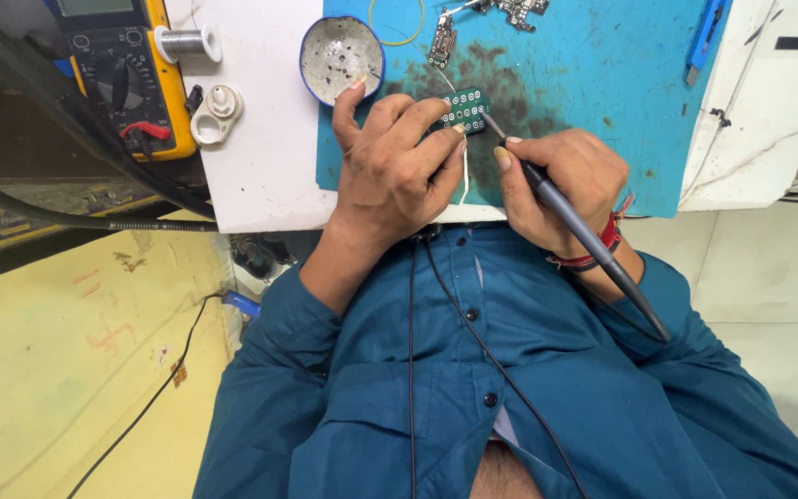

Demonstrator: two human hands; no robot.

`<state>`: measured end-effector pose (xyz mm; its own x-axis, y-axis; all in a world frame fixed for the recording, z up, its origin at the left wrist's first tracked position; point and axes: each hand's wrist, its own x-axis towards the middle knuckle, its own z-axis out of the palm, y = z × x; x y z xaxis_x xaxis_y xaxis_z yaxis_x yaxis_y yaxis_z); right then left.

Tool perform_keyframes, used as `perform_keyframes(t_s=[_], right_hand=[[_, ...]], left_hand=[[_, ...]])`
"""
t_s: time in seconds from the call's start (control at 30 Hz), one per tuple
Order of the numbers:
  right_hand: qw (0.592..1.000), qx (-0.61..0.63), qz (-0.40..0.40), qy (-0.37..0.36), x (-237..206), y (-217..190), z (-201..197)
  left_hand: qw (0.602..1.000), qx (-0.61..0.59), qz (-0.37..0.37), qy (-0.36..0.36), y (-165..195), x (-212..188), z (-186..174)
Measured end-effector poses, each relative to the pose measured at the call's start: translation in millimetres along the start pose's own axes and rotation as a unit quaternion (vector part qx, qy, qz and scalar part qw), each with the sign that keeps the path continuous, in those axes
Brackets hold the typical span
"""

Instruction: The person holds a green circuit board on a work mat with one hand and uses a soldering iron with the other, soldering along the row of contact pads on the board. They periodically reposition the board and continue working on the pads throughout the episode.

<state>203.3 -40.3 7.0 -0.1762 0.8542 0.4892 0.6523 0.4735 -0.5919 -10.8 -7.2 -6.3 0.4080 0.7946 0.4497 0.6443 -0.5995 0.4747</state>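
Note:
My left hand (392, 166) presses on a small green perforated circuit board (466, 108) lying on a blue work mat (593, 92), and pinches a thin white wire (465, 176) that hangs down from the fingers. My right hand (556, 185) grips a dark soldering iron (593, 245) like a pen. Its tip touches the board's right edge. The iron's handle runs back over my wrist toward my blue shirt.
A round blue-rimmed dish (340, 57) sits just beyond my left hand. A yellow multimeter (126, 74), a solder spool (187, 42) and a white reel (217, 115) lie at the left. Small circuit boards (442, 42) and a blue tool (706, 37) rest on the mat.

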Motion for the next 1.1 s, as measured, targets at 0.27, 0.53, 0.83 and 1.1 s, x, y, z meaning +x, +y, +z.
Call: perform_keyframes(t_s=[0.27, 0.53, 0.83, 1.1], right_hand=[[1.000, -0.007, 0.006, -0.003, -2.2, 0.3, -0.2], [1.000, 0.009, -0.015, -0.003, -4.3, 2.6, -1.5], [1.000, -0.001, -0.015, -0.001, -4.3, 2.3, -0.2], [1.000, 0.002, -0.018, -0.002, -4.5, 1.6, -1.2]], left_hand=[[1.000, 0.000, 0.001, 0.006, 0.2, 0.1, 0.8], [1.000, 0.000, 0.005, 0.005, -0.8, -0.2, 1.6], [1.000, -0.003, 0.004, 0.008, -0.9, 0.1, 0.3], [1.000, -0.002, 0.005, 0.009, -0.7, -0.1, 0.4]])
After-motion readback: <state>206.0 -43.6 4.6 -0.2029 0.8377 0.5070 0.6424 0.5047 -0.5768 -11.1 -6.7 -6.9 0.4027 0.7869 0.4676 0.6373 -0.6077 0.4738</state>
